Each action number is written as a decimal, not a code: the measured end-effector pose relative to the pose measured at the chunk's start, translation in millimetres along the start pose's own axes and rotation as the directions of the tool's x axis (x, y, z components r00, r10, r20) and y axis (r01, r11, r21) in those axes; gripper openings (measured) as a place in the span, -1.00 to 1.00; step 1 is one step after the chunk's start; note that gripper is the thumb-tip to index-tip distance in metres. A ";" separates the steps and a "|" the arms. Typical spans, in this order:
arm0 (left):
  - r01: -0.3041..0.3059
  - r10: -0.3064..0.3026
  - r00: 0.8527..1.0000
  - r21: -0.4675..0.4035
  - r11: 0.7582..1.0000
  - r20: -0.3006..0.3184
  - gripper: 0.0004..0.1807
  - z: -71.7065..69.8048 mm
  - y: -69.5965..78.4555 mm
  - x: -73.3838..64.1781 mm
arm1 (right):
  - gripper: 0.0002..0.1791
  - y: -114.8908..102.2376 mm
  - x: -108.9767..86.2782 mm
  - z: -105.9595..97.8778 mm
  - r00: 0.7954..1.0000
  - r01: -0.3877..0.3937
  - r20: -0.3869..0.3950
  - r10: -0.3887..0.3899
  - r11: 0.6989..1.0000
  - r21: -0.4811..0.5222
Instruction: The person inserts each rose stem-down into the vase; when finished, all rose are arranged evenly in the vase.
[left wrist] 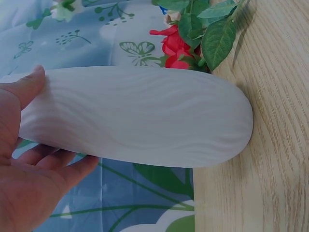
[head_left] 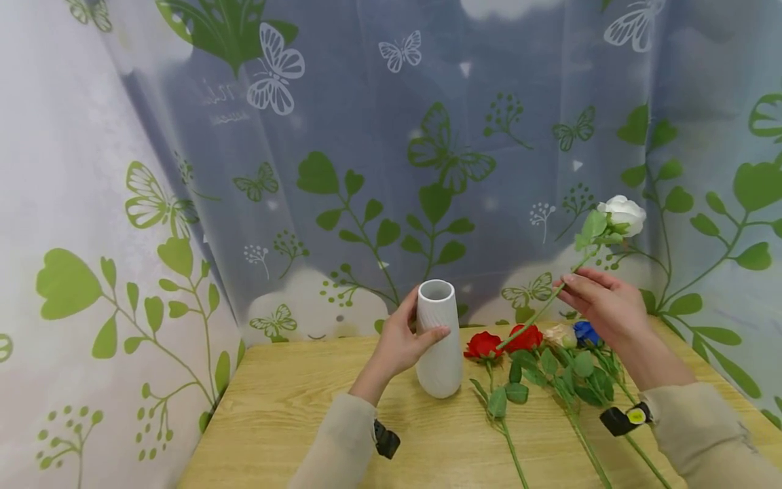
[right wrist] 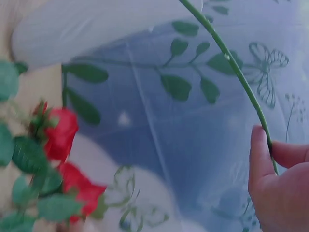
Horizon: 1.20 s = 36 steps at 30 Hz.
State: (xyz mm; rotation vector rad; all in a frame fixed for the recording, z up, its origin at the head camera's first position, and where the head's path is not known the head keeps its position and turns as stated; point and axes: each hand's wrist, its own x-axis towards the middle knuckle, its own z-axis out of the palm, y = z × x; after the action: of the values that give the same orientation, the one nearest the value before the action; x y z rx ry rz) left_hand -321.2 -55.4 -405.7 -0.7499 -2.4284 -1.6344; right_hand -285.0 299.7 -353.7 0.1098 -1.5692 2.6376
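Left hand (head_left: 398,343): thumb and fingers clamped round the vase (head_left: 440,370).
Vase: upright, left of the roses; we judge this step readies it for a stem.
Red roses (head_left: 484,345), cream rose (head_left: 559,335), blue rose (head_left: 586,333): on the table (head_left: 293,401).
White rose (head_left: 624,214): raised at right; next, we think, calls for guiding its stem (right wrist: 240,75) over the mouth (head_left: 437,291).
Right hand (head_left: 611,307): thumb and forefinger pinch that stem.

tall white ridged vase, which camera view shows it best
The head view: it shows the tall white ridged vase from open mouth to base, partly covered by the left hand. The left wrist view shows the ridges closer but no mouth; the right wrist view, only a blurred lower part.
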 end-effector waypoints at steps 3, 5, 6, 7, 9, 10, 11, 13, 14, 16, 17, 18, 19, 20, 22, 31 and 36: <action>0.002 -0.002 1.000 -0.003 1.000 0.003 -0.02 -0.2 0.9 0.4 | -0.72 -3.9 1.9 18.4 1.000 0.015 -0.024 -0.014 0.998 0.058; 0.003 -0.003 1.000 -0.006 1.000 0.004 -0.02 -0.3 1.3 0.3 | -0.65 -5.7 3.9 29.4 0.999 0.031 -0.035 -0.028 0.997 0.071; 0.003 -0.003 1.000 -0.006 1.000 0.004 -0.02 -0.2 1.4 0.1 | -0.64 -6.6 5.2 34.5 0.998 0.040 -0.045 -0.036 0.995 0.090; 0.006 -0.006 1.000 -0.006 1.000 0.004 -0.02 -0.4 1.4 -0.4 | -0.63 -7.1 6.5 39.7 0.998 0.050 -0.054 -0.044 0.993 0.108; 0.005 -0.005 1.000 -0.005 1.000 0.003 -0.02 -0.6 1.4 -0.9 | -0.57 -7.6 9.4 49.1 0.996 0.070 -0.064 -0.062 0.989 0.127; 0.004 -0.004 1.000 -0.004 1.000 0.002 -0.02 -0.6 1.3 -1.2 | -0.58 -8.0 10.7 53.2 0.995 0.078 -0.066 -0.069 0.986 0.146; 0.002 -0.002 1.000 -0.005 1.000 0.001 -0.03 -0.7 1.3 -1.3 | -0.60 -8.4 12.0 57.5 0.995 0.083 -0.074 -0.072 0.983 0.166; -0.003 0.004 1.000 -0.004 1.000 0.001 -0.03 -0.9 1.3 -1.2 | -0.62 -9.6 14.0 65.8 0.993 0.094 -0.093 -0.077 0.978 0.184; -0.008 0.008 1.000 -0.002 1.000 0.002 -0.03 -1.0 1.3 -0.9 | -0.61 -10.3 15.0 69.7 0.991 0.101 -0.100 -0.084 0.978 0.183; -0.011 0.011 1.000 0.004 1.000 0.003 -0.03 -1.3 1.4 -0.4 | -0.61 -11.7 17.1 77.4 0.988 0.117 -0.120 -0.095 0.973 0.198; -0.011 0.011 1.000 0.005 1.000 0.005 -0.03 -1.5 1.4 -0.1 | -0.61 -12.3 18.2 81.1 0.986 0.129 -0.128 -0.104 0.970 0.204; -0.010 0.010 1.000 0.006 1.000 0.006 -0.03 -1.8 1.4 0.1 | -0.61 -12.7 19.2 84.9 0.984 0.141 -0.137 -0.114 0.968 0.208; -0.008 0.007 1.000 0.007 1.000 0.006 -0.02 -2.1 1.6 0.2 | -0.61 -12.7 20.5 88.4 0.982 0.152 -0.138 -0.125 0.966 0.207; -0.005 0.004 1.000 0.008 1.000 0.005 -0.02 -2.4 1.6 0.4 | -0.61 -12.5 21.5 92.0 0.981 0.162 -0.141 -0.135 0.967 0.197; 0.000 0.000 1.000 0.003 1.000 0.003 -0.02 -2.9 1.9 0.7 | -0.61 -11.4 22.9 98.9 0.977 0.180 -0.144 -0.154 0.965 0.188; 0.008 -0.008 1.000 -0.015 1.000 0.003 -0.01 -3.3 3.7 0.6 | -0.65 5.0 22.8 118.4 0.981 0.163 -0.115 -0.154 0.983 0.078; 0.022 -0.022 1.000 -0.012 1.000 0.000 0.00 -2.5 4.2 -0.1 | -0.67 14.3 22.8 123.9 0.980 0.165 -0.117 -0.161 0.986 0.026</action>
State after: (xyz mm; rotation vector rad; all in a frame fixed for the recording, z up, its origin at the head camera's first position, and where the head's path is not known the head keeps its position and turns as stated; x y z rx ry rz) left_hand -319.5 -56.4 -401.3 -0.7281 -2.4374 -1.6578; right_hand -305.9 184.5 -304.9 0.0832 -1.4140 2.4996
